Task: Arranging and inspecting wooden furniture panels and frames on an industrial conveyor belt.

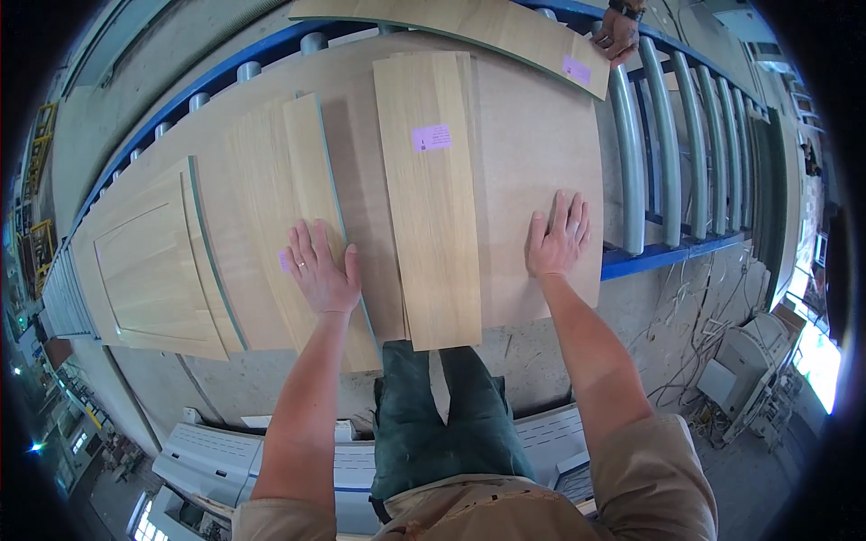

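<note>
My left hand (322, 275) lies flat, fingers spread, on a light wood panel (302, 171) with a green edge strip; part of a pink label shows beside its fingertips. My right hand (561, 242) rests palm down on a large brown board (532, 149), fingers apart and holding nothing. Between my hands is a narrow stack of light wood boards (431, 225), its top one bearing a pink label (431, 137). At the far right, a co-worker's hand (617, 36) touches the end of another long wood panel (487, 27) with a pink label.
A framed wood panel (149, 261) lies at the left of the brown board. Under everything runs a blue-framed roller conveyor, its bare rollers (666, 144) showing at the right. White machine housings (212, 455) stand near my legs. Loose cables and a grey machine (744, 370) are at the right.
</note>
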Demonstrator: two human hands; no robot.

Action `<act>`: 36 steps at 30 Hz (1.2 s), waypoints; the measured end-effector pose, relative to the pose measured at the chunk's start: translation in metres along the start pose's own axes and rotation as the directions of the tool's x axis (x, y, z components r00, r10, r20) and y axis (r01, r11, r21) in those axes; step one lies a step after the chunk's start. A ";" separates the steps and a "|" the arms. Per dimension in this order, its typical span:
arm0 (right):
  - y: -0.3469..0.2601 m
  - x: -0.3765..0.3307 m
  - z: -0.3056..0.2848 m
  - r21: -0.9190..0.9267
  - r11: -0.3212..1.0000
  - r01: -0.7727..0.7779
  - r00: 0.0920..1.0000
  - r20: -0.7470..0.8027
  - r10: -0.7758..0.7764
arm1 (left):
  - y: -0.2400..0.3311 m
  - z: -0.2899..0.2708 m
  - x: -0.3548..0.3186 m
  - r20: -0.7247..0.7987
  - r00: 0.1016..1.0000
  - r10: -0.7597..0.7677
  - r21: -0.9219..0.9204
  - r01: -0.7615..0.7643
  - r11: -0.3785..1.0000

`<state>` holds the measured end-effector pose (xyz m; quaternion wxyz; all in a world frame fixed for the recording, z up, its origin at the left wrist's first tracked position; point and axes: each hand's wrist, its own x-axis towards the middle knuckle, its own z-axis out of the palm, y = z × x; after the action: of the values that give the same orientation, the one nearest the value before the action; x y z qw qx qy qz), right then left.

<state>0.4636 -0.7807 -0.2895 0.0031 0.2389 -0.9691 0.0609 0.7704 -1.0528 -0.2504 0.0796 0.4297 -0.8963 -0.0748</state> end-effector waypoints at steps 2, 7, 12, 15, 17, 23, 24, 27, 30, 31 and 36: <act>0.001 0.000 0.000 0.001 1.000 -0.002 1.000 0.000 0.002 | 0.001 0.000 0.001 -0.002 1.000 0.001 -0.001 -0.001 1.000; 0.002 0.001 -0.002 0.007 1.000 0.005 1.000 0.000 -0.005 | 0.003 0.000 0.000 0.000 1.000 0.005 0.008 -0.005 1.000; 0.004 0.001 -0.002 0.011 1.000 0.005 1.000 -0.004 -0.005 | 0.006 0.000 0.000 0.002 1.000 -0.003 -0.008 0.003 1.000; 0.006 0.002 -0.002 0.004 1.000 0.002 1.000 -0.002 -0.002 | 0.008 0.000 0.000 0.001 1.000 -0.005 -0.010 0.005 1.000; 0.007 0.002 -0.002 0.001 1.000 -0.001 1.000 0.001 0.001 | 0.009 -0.001 0.000 0.004 1.000 -0.003 -0.005 0.003 1.000; 0.007 0.003 -0.001 -0.007 1.000 0.015 1.000 -0.024 -0.015 | 0.008 0.000 0.001 -0.005 1.000 0.009 -0.002 -0.009 1.000; 0.006 0.003 -0.001 -0.003 1.000 0.015 1.000 -0.019 -0.015 | 0.007 0.001 0.001 -0.007 1.000 0.011 -0.002 -0.011 1.000; 0.006 0.003 -0.001 -0.009 1.000 0.016 1.000 -0.019 -0.016 | 0.007 0.000 0.000 0.000 1.000 0.010 0.000 -0.010 1.000; 0.003 0.003 -0.002 0.002 1.000 0.004 1.000 -0.004 -0.004 | 0.004 -0.003 0.000 -0.002 1.000 0.009 -0.039 -0.009 0.999; 0.002 0.001 -0.002 0.021 1.000 -0.008 1.000 0.012 0.008 | 0.005 -0.002 -0.001 0.016 1.000 0.018 -0.031 -0.018 0.999; 0.003 0.004 0.000 0.006 1.000 0.015 1.000 -0.023 -0.014 | 0.018 -0.008 0.011 -0.066 0.982 0.177 -0.161 -0.185 0.969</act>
<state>0.4586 -0.7795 -0.2903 0.0140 0.2452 -0.9671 0.0664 0.7519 -1.0508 -0.2384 0.1448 0.3398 -0.9200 -0.1308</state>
